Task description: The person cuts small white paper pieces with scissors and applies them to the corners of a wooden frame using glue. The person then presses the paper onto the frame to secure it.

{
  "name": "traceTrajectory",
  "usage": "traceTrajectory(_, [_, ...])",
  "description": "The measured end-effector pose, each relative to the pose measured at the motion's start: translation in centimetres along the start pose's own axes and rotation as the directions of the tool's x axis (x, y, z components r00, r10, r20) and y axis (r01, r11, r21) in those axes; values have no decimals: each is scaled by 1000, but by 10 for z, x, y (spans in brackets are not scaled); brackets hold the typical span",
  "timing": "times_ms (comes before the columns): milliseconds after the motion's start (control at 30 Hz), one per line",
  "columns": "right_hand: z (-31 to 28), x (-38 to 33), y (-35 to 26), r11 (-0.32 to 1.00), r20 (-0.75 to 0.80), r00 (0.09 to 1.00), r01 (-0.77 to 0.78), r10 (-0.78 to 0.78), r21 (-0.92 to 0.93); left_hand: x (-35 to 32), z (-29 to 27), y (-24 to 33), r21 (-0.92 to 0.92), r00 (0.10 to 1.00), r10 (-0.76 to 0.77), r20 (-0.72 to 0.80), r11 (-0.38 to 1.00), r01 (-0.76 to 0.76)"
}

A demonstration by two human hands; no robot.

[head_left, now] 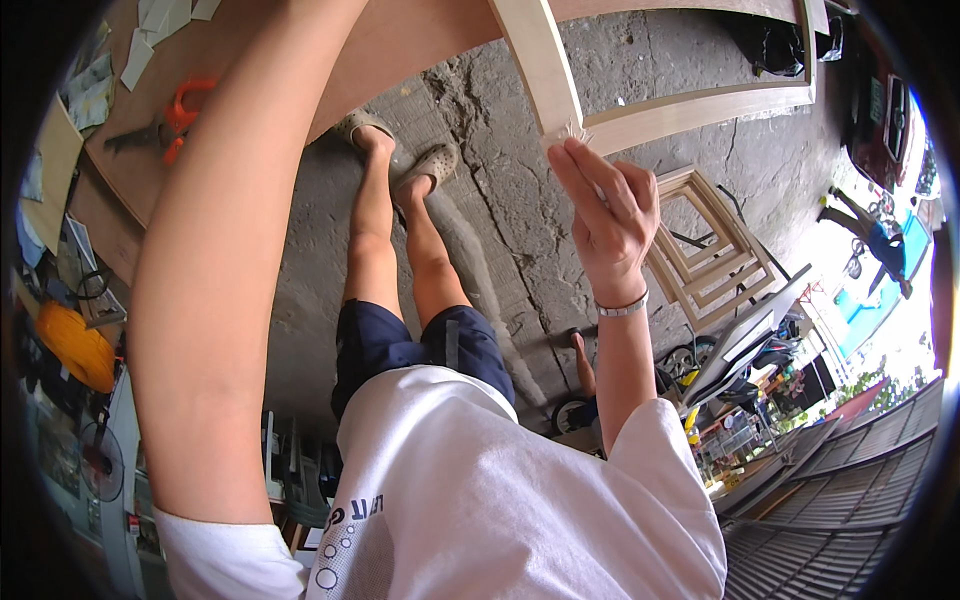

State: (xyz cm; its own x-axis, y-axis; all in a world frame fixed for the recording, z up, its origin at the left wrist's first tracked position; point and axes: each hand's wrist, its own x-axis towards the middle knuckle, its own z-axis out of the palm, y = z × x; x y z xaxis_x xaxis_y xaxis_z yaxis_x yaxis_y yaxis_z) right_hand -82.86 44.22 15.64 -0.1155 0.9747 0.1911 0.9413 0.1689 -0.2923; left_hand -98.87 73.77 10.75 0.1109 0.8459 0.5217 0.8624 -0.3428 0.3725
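A pale wooden frame (700, 112) lies at the top, partly over the edge of a brown wooden board (400, 60). My right hand (612, 212) is at the joint where one bar (540, 65) meets the frame's near rail. Its fingers are closed and pressed together, with the tips at the joint. Thin whitish frayed strands (570, 134) stick out by those fingertips; what they belong to is too small to tell. My left forearm (225, 230) runs up across the board and out at the top, so the left hand is out of view.
An orange-handled cutting tool (190, 108) and pale flat pieces (140, 55) lie on the board at left. Several wooden frames (705, 250) lean together at right. Another person's leg (583, 360) is beyond my right arm. A dark red car (888, 125) stands far right.
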Motion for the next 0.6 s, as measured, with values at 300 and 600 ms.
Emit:
traceTrajectory(300, [-16, 4, -9, 1000, 11, 1000, 11, -11, -15, 3, 5, -13, 16, 971, 113, -211, 994, -112])
traceTrajectory(600, [-12, -16, -17, 1000, 40, 999, -20, 20, -9, 1, -6, -11, 79, 994, 18, -104, 997, -10])
